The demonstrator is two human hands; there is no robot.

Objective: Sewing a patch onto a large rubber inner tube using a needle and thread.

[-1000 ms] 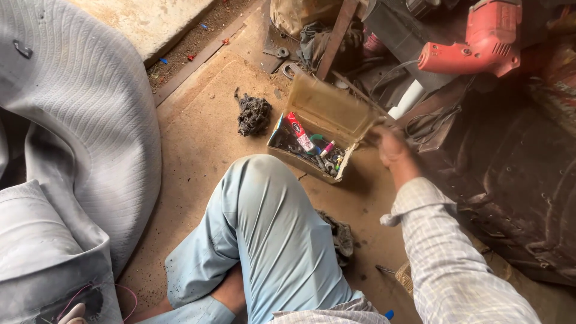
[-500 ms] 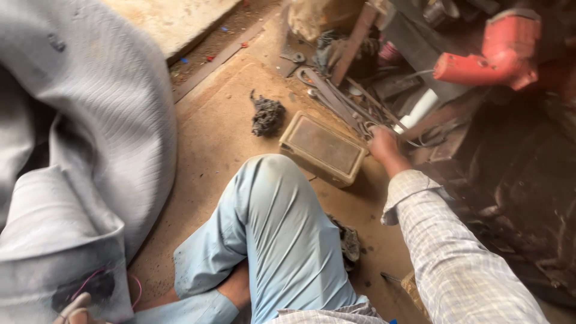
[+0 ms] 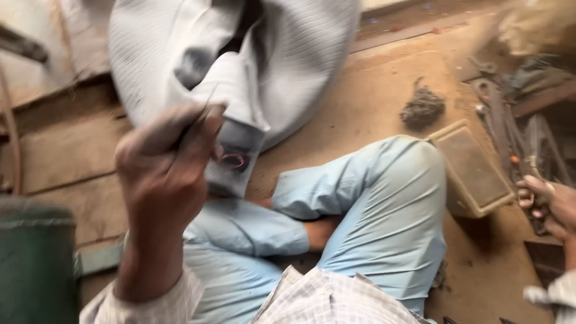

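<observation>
Floor: bare dusty brown ground [image 3: 384, 102], scuffed; the person sits on it, knees bent, in light blue trousers [image 3: 390, 222] and a checked shirt.
Background: wooden planks [image 3: 66, 150] at left and a dark strip along the top edge; frame is motion-blurred.
Left edge: dark green object [image 3: 33, 264] at lower left, kind unclear.
Grey tube: large ribbed grey rubber inner tube [image 3: 300, 54] fills the top centre and folds down toward the lap; a flap [image 3: 237, 153] with a small pink ring mark hangs just right of the left hand.
Left hand: left hand [image 3: 165, 168] raised in front of the camera, fingers curled closed round a thin dark tool [image 3: 201, 117], pinched at the fingertips; tool type not readable. It blocks part of the tube flap.
Right hand: right hand [image 3: 549, 204] at the right edge, low, fingers curled and resting on the metal tools; cannot tell whether it actually grasps anything.
Box: shallow yellowish plastic box [image 3: 471, 171], lid closed, on the ground touching the right knee, just left of the right hand.
Tool pile: wrenches and dark metal tools [image 3: 510, 120] lie on the ground beyond the box.
Clump: dark tangled clump [image 3: 423, 108] on the ground, between tube and tool pile, apart from both.
</observation>
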